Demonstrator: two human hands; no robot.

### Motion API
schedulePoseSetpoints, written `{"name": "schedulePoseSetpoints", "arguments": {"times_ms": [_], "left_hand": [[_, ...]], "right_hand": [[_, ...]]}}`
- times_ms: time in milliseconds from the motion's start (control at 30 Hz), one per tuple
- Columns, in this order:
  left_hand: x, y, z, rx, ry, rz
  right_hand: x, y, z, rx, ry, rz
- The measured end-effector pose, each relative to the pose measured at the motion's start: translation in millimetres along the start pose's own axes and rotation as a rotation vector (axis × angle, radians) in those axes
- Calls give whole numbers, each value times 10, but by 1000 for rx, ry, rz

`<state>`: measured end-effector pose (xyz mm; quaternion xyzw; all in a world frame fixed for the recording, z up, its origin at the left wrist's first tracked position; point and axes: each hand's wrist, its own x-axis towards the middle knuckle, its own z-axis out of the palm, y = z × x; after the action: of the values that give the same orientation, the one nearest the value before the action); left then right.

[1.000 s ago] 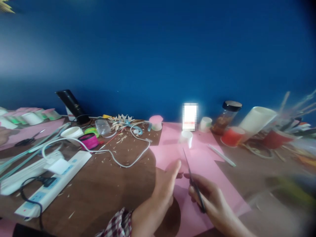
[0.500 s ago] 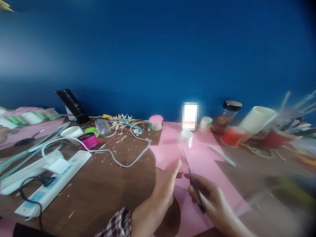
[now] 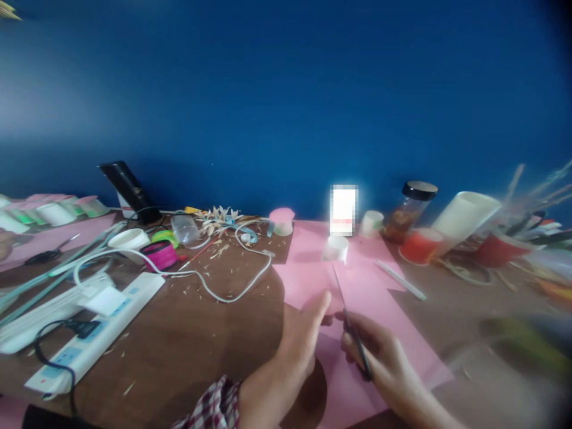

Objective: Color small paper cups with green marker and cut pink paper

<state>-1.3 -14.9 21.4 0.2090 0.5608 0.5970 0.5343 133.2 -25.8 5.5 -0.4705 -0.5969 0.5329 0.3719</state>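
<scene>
My left hand (image 3: 297,342), with a checked sleeve at its wrist, pinches a piece of pink paper (image 3: 306,283), thumb on top and fingers underneath. Black-handled scissors (image 3: 358,351) are gripped in my right hand (image 3: 382,357), their blades pointing away from me along the right side of the held paper. Whether the blades are parted is hard to make out. Below both hands lies a larger pink sheet (image 3: 384,316) on the brown table. Just beyond the blade tips stands a small white cup (image 3: 336,248).
A white power strip (image 3: 96,333) and cables lie at left. Toward the wall stand a pink-topped cup (image 3: 281,221), a glowing pixelated patch (image 3: 344,210) and a dark-lidded jar (image 3: 413,208). A white pen-like stick (image 3: 402,280) lies at right. Another person's hand (image 3: 5,244) shows at far left.
The held pink paper has shifted slightly to the right, against the scissor blades. My left thumb has moved a little the same way. The right hand stays nearly in place.
</scene>
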Motion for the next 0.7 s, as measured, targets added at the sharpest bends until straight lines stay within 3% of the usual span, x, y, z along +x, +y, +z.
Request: {"name": "schedulePoseSetpoints", "arguments": {"times_ms": [700], "left_hand": [[0,-39,0,-9,-3,1]], "right_hand": [[3,5,23,9,71,44]]}}
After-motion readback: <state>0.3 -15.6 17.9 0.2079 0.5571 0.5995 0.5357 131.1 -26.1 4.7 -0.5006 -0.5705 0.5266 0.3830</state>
